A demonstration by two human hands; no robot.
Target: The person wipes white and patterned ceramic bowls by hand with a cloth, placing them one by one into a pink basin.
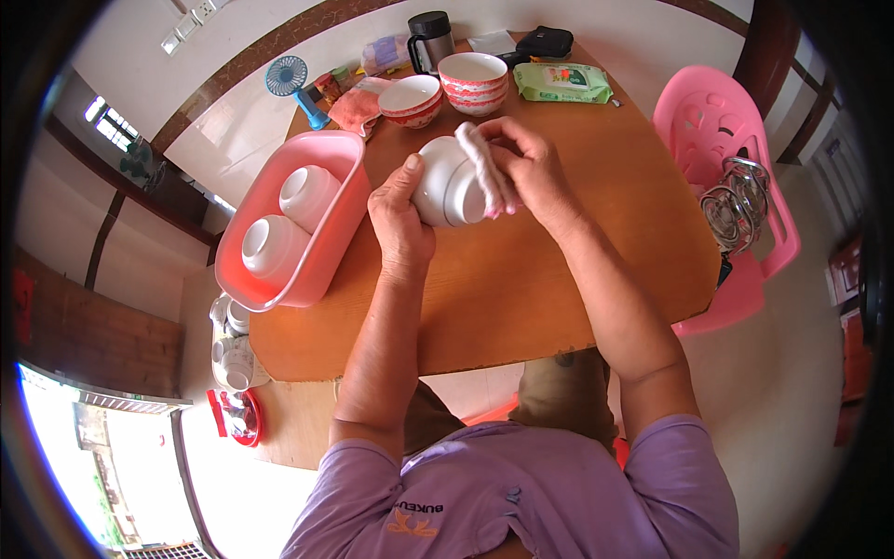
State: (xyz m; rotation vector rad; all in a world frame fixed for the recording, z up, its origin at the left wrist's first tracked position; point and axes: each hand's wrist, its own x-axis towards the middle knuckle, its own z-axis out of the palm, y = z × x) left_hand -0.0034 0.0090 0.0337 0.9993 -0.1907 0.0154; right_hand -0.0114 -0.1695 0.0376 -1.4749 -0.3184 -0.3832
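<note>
My left hand [403, 209] grips a white bowl [443, 183] above the wooden table, thumb along its side. The bowl is tilted, its foot turned toward me and to the right. In my right hand [527, 164] is a pale cloth [480, 164] with pinkish edges, pressed against the bowl's right side; part of the cloth is hidden by my fingers. To the left stands a pink plastic basin [342, 241] holding two white bowls [274, 244], both upside down. Beyond my hands are stacked red-patterned bowls [475, 84] and a shorter stack of similar bowls [411, 100].
The wooden table [503, 293] also bears a blue handheld fan [297, 87], an orange-pink cloth [357, 105], a lidded steel mug [429, 45], a green wipes pack [562, 84] and a black case [545, 43]. At right, a pink plastic chair [712, 112] holds metal items [737, 202].
</note>
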